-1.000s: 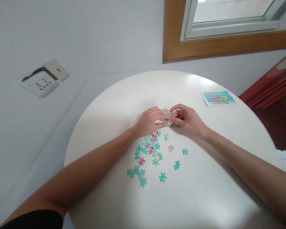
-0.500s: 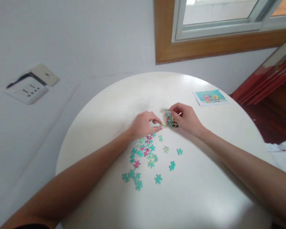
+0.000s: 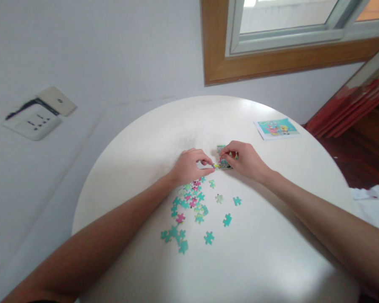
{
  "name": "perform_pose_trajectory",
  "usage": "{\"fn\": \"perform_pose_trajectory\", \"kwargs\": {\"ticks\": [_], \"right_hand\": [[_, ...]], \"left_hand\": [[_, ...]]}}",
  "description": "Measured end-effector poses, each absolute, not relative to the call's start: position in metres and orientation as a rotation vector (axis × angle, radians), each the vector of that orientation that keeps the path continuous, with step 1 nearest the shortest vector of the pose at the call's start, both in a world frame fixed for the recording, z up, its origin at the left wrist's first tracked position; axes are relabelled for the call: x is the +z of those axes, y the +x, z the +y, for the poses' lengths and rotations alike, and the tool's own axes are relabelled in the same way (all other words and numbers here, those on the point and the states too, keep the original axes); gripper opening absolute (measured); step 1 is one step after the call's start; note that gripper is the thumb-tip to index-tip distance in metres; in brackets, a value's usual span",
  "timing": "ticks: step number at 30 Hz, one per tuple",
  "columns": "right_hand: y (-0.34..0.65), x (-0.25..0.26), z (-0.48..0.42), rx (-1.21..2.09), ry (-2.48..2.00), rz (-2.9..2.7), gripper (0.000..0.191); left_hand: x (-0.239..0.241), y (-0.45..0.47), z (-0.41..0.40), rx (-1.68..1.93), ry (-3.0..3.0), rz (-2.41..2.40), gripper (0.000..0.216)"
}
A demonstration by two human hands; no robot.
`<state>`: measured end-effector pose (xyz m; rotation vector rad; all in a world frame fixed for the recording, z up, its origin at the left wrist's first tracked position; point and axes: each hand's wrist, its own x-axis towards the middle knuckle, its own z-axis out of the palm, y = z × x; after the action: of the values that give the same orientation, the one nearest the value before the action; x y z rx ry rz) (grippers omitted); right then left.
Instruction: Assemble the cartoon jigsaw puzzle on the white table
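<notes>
My left hand (image 3: 191, 165) rests on the round white table (image 3: 271, 252), thumb and forefinger pinched on a small yellow puzzle piece (image 3: 216, 166). My right hand (image 3: 244, 160) is closed on a small joined block of puzzle pieces (image 3: 222, 156) right beside it; the piece touches the block's lower left edge. Several loose teal, pink and pale puzzle pieces (image 3: 192, 206) lie scattered just below my left hand.
A printed picture card (image 3: 277, 128) lies at the table's far right. A wall socket panel (image 3: 38, 114) is on the wall at left. A wood-framed window (image 3: 290, 38) is above, red curtain (image 3: 353, 105) and white cloth (image 3: 374, 202) at right.
My left hand drew back slightly from the block and now pinches a piece at its edge; my right hand lowered over the block. The camera view shifted right.
</notes>
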<state>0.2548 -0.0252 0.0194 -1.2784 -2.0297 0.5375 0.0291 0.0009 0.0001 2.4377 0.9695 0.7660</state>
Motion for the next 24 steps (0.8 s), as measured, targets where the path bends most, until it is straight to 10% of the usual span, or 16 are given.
{"fn": "perform_pose_trajectory", "kwargs": {"ticks": [24], "right_hand": [[0.262, 0.028, -0.025, 0.420, -1.340, -2.053, 0.015]], "left_hand": [[0.002, 0.030, -0.001, 0.845, 2.481, 0.783, 0.012]]}}
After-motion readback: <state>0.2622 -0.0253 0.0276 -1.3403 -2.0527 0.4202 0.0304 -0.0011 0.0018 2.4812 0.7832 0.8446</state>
